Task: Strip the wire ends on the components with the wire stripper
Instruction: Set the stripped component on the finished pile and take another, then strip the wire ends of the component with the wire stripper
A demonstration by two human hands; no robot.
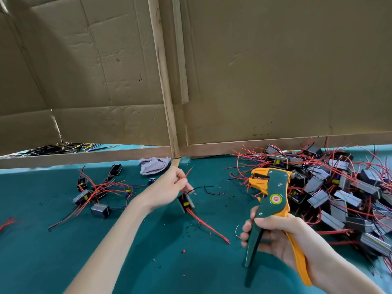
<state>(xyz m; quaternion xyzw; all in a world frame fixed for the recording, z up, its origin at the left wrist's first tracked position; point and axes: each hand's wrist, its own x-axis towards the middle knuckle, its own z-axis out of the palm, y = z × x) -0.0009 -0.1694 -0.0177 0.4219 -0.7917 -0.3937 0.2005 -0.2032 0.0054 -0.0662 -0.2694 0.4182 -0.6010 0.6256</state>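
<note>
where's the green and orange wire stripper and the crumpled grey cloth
green and orange wire stripper (275, 198): head view, on its round pivot sticker
crumpled grey cloth (153, 165): head view, the cloth's middle

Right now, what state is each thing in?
Red wire, end pinched by left hand.
Wire stripper, gripped by right hand, handles spread.
Component, below left hand; lifted or resting, unclear.
Right pile of components, heaped, tangled.
Left group of components, loose on mat.
Cloth, crumpled.
</note>
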